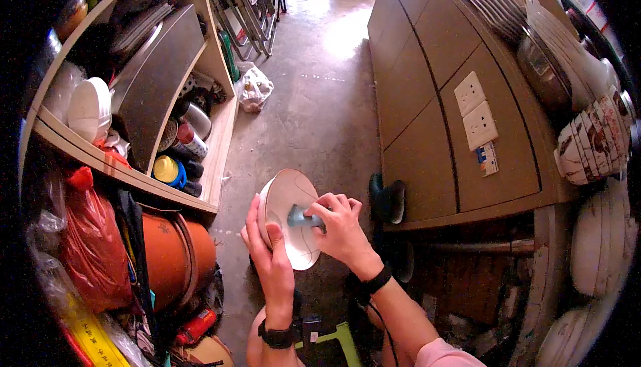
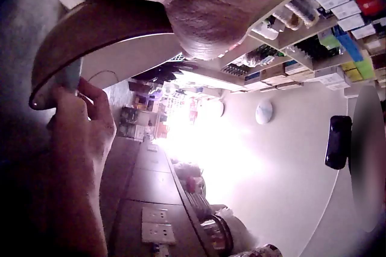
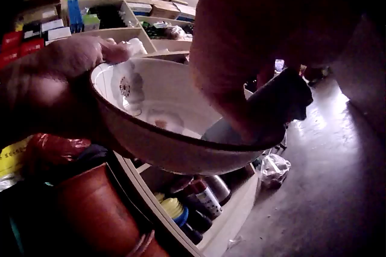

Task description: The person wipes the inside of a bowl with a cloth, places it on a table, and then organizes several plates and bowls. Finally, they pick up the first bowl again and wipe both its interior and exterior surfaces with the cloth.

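- Gripping a white ceramic bowl with a thin patterned lining (image 1: 294, 183) in the left hand (image 1: 274, 267), with the thumb over the rim near 7 o'clock and the fingers along the outside at 9.
- Pinching a grey-blue cloth (image 1: 304, 219) in the right hand (image 1: 344, 230), against the bowl's inside at 3 o'clock.
- Held tilted above the grey concrete floor (image 1: 300, 120); could fall and chip there, from pushing harder than the thumb can brace.
- Could swivel out of the left hand, from uneven pressure close to the rim.
- Could bunch the cloth and scrape with bare fingertips, from bearing down on one spot.
- Could knock against the pale wooden shelf unit (image 1: 226, 143) towards 10 o'clock, from a wide swing.
- Perhaps slippery too, from damp; hard to tell in the dim right wrist view.
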Demonstrator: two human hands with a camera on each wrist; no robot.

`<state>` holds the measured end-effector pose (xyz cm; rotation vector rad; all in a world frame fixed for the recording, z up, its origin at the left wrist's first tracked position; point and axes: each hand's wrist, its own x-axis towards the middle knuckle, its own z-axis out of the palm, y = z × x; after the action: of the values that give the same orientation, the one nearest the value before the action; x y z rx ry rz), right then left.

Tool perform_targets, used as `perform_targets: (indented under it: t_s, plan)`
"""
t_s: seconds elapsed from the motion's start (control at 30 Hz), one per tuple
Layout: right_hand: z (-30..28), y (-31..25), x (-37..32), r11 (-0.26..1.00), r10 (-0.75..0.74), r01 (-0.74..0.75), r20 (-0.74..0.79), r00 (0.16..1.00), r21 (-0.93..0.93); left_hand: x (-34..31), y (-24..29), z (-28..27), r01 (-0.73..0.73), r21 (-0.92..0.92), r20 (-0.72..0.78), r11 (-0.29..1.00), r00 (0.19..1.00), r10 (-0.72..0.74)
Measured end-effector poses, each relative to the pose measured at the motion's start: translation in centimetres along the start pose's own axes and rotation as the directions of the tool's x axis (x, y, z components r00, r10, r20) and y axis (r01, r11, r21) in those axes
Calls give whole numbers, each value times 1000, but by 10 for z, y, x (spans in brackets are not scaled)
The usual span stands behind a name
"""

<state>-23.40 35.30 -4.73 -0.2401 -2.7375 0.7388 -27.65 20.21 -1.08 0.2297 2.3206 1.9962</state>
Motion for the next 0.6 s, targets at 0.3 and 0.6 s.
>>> perform_targets:
  t_s: [0.3,0.6]
  plan:
    - [-6,-5,-2,984,18,-68,291,957,163,0,-4,-2,22,27,4,999,1000,-22]
    - [-5,-1,5,742,-145,-217,468,872,634,-1,-8,-1,22,25,-10,999,1000,-22]
